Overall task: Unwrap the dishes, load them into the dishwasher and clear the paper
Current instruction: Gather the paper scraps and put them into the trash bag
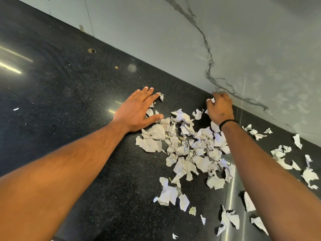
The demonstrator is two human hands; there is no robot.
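Torn, crumpled newspaper scraps (189,150) lie in a loose heap on the black speckled countertop (73,101). My left hand (137,110) lies flat with straight fingers at the heap's left edge, its fingertips touching a small scrap (161,96). At the back of the heap, close to the wall, my right hand (219,108) has its fingers curled round a small paper piece (211,100). A black band circles my right wrist. No dishes or dishwasher are in view.
A grey marble-veined wall (208,40) runs along the back of the counter. More loose scraps (281,153) lie scattered to the right and near the front edge (229,220). A small hole (91,50) sits in the counter at the back left.
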